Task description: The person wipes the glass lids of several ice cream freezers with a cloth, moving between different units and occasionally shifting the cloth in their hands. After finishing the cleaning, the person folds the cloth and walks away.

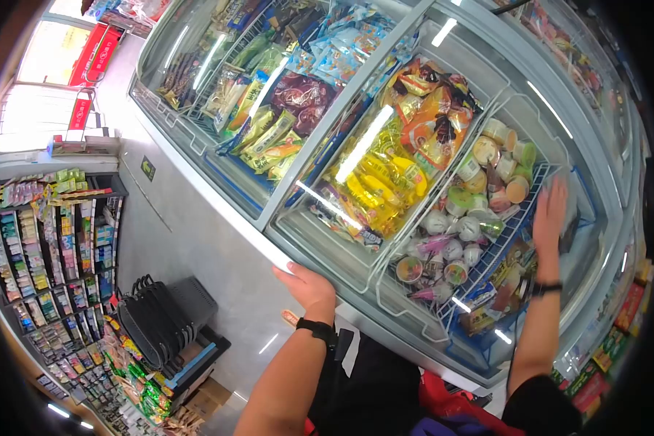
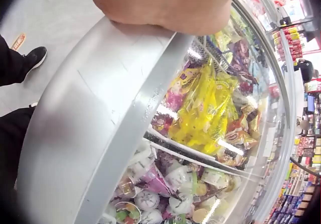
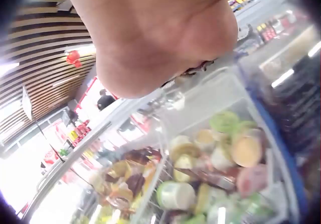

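Right arm [image 1: 536, 334] stretched forward here, the right hand [image 1: 551, 211] reached out well beyond the left, its fingers straightened and pointed ahead. The left arm [image 1: 287, 378] is angled forward too, nearer the body; the left hand [image 1: 309, 291] is lowered, its fingers only partly shown.

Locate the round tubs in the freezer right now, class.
In the head view, the round tubs lie right of centre, with yellow packets on their left and the right grip on their right.

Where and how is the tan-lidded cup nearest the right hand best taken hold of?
Probably the rim of the tan-lidded cup, pinched from above if uncovered: its round lid faces upward, and neighbouring cups and the wire basket wall crowd its sides.
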A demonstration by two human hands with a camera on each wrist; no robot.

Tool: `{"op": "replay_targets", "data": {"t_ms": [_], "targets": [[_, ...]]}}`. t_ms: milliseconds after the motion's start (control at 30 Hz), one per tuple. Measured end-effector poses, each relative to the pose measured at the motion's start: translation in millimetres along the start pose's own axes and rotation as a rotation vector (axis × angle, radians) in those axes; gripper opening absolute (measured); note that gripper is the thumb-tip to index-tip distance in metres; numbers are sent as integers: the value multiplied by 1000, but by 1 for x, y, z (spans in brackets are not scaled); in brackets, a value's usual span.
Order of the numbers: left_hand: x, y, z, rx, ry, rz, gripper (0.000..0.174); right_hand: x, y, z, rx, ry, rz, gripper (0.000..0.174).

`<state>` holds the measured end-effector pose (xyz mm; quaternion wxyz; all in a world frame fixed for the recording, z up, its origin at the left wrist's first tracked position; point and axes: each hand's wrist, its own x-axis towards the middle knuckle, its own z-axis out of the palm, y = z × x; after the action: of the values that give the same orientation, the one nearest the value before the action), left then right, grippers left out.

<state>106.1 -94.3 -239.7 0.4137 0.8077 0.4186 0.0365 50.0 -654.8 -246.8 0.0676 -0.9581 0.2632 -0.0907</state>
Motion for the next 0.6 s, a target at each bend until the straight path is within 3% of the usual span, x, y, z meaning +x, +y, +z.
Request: {"op": "replay_targets", "data": {"t_ms": [100,200,267,367,433,533,600], "targets": [[-1,-2,1,26,33,41,63,-142,35,-29,-17,37,191,64],[-7,16,-4,-10,-17,-21,61,-269,8,-55,-49,-15,312,62],[-3,6,-3,-16,-12,-1,60,-319,-20,-64,42,-85,320,59],[-5,12,-2,-5,6,7,60,-324,-93,-75,293,-228,154,54],[-7,13,-2,8,23,18,60,-288,-146,-96,238,-486,-158,54],[-2,2,0,28,41,63,61,-261,-179,-92,330,-498,-443,58],[0,0,0,43,49,83,61,-247,-160,-92,318,-496,-348,58]]}}
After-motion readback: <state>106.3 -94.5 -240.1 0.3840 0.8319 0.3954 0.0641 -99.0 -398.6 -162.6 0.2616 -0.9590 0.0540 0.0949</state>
